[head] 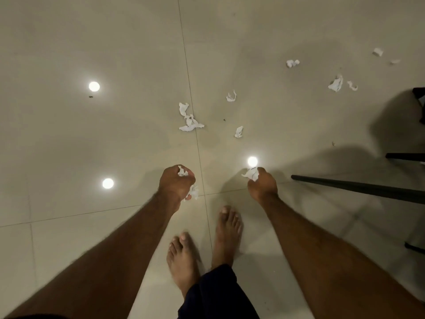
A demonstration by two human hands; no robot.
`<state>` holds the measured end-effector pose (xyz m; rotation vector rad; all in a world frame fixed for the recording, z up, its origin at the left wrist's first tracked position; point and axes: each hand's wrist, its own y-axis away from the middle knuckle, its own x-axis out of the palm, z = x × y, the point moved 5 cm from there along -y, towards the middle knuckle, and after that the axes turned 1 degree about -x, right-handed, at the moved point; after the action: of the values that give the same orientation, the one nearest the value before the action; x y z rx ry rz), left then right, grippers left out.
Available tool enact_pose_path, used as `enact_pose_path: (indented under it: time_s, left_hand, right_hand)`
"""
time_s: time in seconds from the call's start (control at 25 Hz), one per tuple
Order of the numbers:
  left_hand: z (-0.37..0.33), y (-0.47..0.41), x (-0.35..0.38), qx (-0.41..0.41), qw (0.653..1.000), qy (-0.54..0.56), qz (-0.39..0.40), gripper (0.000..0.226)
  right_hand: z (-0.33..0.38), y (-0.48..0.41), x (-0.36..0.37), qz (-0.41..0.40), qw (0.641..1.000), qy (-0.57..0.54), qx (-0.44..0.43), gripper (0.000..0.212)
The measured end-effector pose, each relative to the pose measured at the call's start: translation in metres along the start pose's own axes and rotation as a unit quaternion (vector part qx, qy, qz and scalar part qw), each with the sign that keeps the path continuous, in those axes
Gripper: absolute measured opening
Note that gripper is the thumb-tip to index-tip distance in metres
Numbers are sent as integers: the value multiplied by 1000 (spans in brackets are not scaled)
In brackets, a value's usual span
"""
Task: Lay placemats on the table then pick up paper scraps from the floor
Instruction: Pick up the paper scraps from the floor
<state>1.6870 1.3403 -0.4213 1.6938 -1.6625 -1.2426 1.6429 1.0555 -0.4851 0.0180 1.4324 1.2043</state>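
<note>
I judge pickup partway: my left hand (176, 183) and right hand (262, 185) each curl round crumpled white paper scraps (250, 174); more litter the beige tiled floor (92, 139).

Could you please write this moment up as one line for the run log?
phase: pickup | left hand: grips paper scraps | right hand: pinches scrap | loose scraps: several ahead on floor

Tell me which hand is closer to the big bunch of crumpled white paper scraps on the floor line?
Left. The left hand is just short of the bunch of crumpled white paper scraps; the right hand is farther away, off to the right.
</note>
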Motion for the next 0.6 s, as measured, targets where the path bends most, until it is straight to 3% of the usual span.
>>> enact_pose_path:
  time_s: [0.16,0.28,0.4,0.48,0.6]
  left_hand:
    - [-3,-43,15,18,1000,-14,-11,24]
    - [-2,-59,19,15,1000,-12,-19,25]
    - [0,-65,20,7,1000,-6,-24,25]
    - [2,-66,18,6,1000,1,-23,24]
    - [3,-70,16,-5,999,14,-30,22]
  right_hand:
    - [0,-42,23,-41,998,34,14,50]
    - [-2,-60,35,-39,997,68,-6,38]
    - [2,-69,40,-26,995,85,-53,43]
    - [15,-73,37,-46,994,45,-83,40]
    - [54,-85,11,-140,981,-66,-116,31]
